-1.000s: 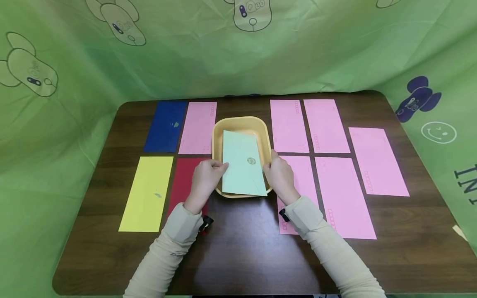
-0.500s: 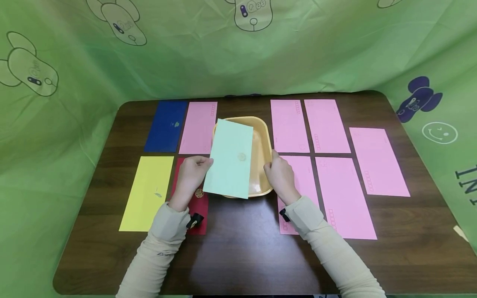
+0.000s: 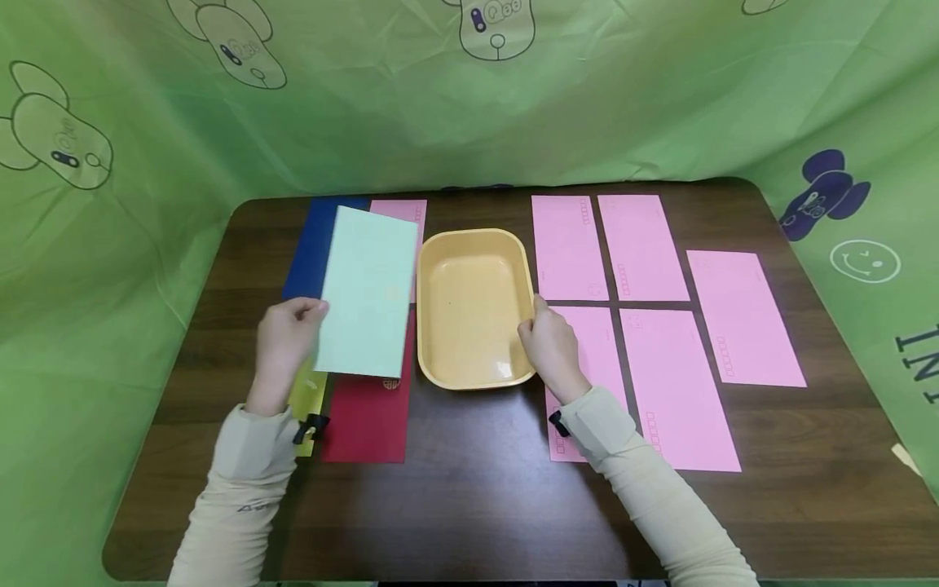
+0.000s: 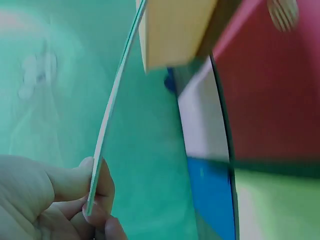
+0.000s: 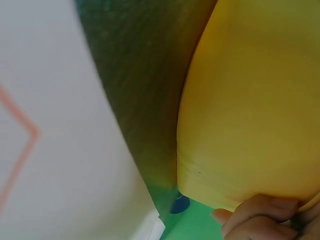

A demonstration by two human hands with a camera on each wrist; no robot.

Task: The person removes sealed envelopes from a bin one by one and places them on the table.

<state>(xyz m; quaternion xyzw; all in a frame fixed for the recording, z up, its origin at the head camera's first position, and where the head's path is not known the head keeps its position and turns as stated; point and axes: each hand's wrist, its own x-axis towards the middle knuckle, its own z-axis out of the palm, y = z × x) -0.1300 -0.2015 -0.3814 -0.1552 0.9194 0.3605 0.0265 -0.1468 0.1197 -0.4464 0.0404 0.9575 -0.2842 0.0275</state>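
My left hand [image 3: 284, 346] pinches a pale mint-green envelope [image 3: 367, 293] by its left edge. It is raised above the table's left half, over parts of the blue, yellow, red and pink envelopes. The left wrist view shows the envelope [image 4: 111, 107] edge-on between thumb and fingers. My right hand [image 3: 555, 350] grips the right rim of a cream-yellow plastic tray [image 3: 475, 310], whose inside is bare. In the right wrist view, curled fingers [image 5: 262, 220] lie against the tray's wall [image 5: 250, 110].
Partly covered on the left lie a blue envelope [image 3: 306, 253], a pink one [image 3: 411, 210], a yellow one [image 3: 306, 403] and a red one [image 3: 367, 424]. Several pink envelopes [image 3: 568, 244] lie right of the tray on the brown table [image 3: 477, 505]. Green cloth [image 3: 411, 122] hangs behind.
My left hand has lifted the mint-green envelope out of the tray and carried it left, clear of the tray. My right hand has stayed on the rim.
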